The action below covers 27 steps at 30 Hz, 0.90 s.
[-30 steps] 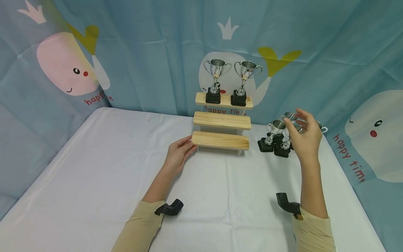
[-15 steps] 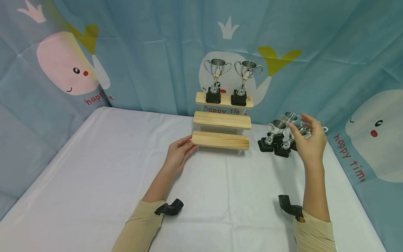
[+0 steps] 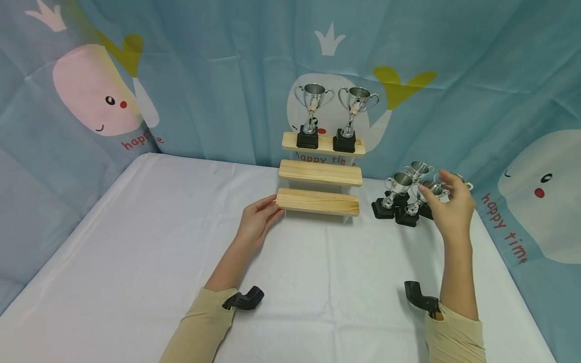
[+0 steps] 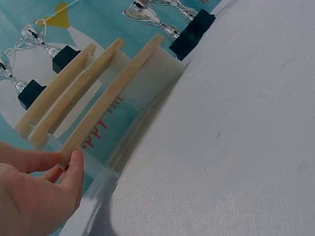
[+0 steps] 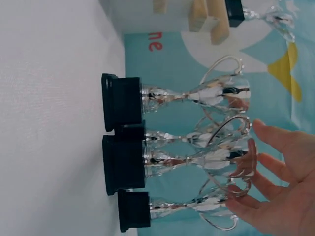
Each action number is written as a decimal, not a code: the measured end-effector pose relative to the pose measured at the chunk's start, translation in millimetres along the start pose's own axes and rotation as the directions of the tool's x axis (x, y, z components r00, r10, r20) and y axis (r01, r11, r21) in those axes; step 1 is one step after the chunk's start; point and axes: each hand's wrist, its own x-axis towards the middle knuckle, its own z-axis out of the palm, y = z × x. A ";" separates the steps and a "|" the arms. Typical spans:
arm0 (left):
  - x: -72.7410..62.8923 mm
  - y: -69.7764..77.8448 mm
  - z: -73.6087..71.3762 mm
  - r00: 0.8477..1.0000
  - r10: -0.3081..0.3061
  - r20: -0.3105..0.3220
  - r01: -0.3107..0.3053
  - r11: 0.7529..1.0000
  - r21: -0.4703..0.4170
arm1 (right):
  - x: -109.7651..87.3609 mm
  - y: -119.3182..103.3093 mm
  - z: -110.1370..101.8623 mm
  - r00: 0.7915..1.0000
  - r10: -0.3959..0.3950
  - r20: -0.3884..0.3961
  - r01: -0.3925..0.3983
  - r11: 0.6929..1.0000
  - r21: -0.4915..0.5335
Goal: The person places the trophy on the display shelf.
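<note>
The head view, farthest off, looks forward and down over the table [image 3: 336, 282]. The left wrist view, tilted, faces the shelf [image 4: 110, 97] from near its left end; the right, turned sideways, faces the cups [image 5: 220, 96] closely; both share shelf and cups.

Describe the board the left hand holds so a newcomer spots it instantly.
On the white-covered table, before the blue curtain, stands a stepped rack of three pale wooden boards. Below the top board, which bears two silver trophies, and the bare middle board comes the lowest board. Nearest the viewer, it alone has its left end pinched by the left hand.
</note>
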 end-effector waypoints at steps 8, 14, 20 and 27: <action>-0.1 1.4 -1.2 1.000 -0.004 -0.002 0.004 1.000 -0.008 | 3.2 7.6 3.3 0.997 0.051 0.049 -0.050 0.999 -0.012; -0.7 1.7 -0.5 1.000 -0.005 0.002 0.005 1.000 -0.006 | 3.6 11.1 1.6 0.994 0.073 0.078 -0.071 0.997 -0.033; -0.5 2.0 0.3 1.000 -0.009 0.001 0.009 1.000 0.000 | 3.2 13.7 -1.8 0.989 0.094 0.117 -0.087 0.994 -0.062; -0.9 2.4 1.1 1.000 -0.007 0.004 0.007 1.000 -0.001 | 3.6 15.8 -6.0 0.981 0.113 0.158 -0.104 0.992 -0.066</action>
